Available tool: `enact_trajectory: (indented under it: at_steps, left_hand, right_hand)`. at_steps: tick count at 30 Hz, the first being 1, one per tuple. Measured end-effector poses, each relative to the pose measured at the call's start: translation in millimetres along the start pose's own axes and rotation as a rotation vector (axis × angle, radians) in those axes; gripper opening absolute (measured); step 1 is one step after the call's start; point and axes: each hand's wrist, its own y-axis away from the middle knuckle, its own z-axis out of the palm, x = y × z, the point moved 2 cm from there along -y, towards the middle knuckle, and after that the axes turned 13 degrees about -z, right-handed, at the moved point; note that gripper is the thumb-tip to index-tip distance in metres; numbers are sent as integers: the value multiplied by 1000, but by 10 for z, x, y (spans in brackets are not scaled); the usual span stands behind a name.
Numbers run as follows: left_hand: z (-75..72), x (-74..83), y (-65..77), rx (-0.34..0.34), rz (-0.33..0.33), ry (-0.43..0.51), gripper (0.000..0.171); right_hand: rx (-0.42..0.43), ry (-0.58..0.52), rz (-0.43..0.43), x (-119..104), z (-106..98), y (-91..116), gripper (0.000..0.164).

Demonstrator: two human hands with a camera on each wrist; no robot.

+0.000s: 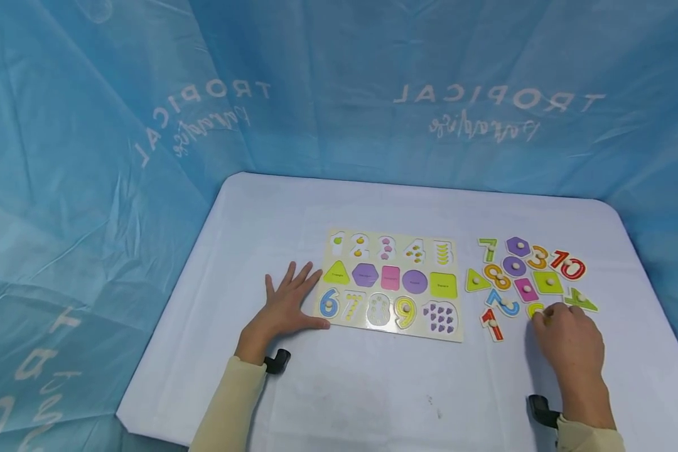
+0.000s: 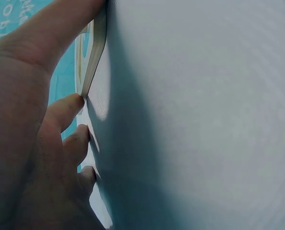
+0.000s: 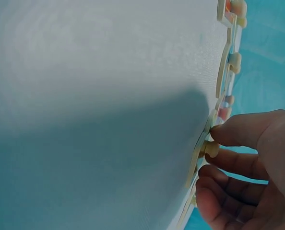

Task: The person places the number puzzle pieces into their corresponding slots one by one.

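A wooden number-and-shape puzzle board (image 1: 390,278) lies flat on the table. The blue 6 (image 1: 329,304) and the yellow 9 (image 1: 405,312) sit in its bottom row. My left hand (image 1: 282,309) is spread at the board's left edge, with the thumb touching the lower left corner. On the right, my right hand (image 1: 572,339) pinches the small round knob (image 3: 211,148) of a yellow puzzle piece (image 1: 534,309) between thumb and index finger. That piece is mostly hidden under the hand, so its number cannot be read.
Several knobbed pieces lie loose right of the board, among them the red 1 (image 1: 492,325), blue 2 (image 1: 503,303), orange 8 (image 1: 497,276), green 4 (image 1: 580,299), green square (image 1: 548,282) and red 10 (image 1: 568,265). Blue printed sheeting (image 1: 339,113) hangs behind the white table (image 1: 373,389).
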Motion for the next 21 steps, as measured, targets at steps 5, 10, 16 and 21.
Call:
enact_trajectory:
  at_steps: [5,10,16,21]
  left_hand:
    - [21,-3,-15,0,-3,3,113]
    - [32,-11,-17,-2,-12,4,113]
    - [19,-21,-17,-8,-15,-3,114]
    - [30,-28,-24,-14,-16,-2,114]
  right_hand:
    - [-4,-15,6,10,-2,-3,31]
    - [17,-24,-14,-11,-20,4,28]
    - [51,-34,-47,-43,-50,1,27]
    - [90,-47,-93,-99,-64,-8,29]
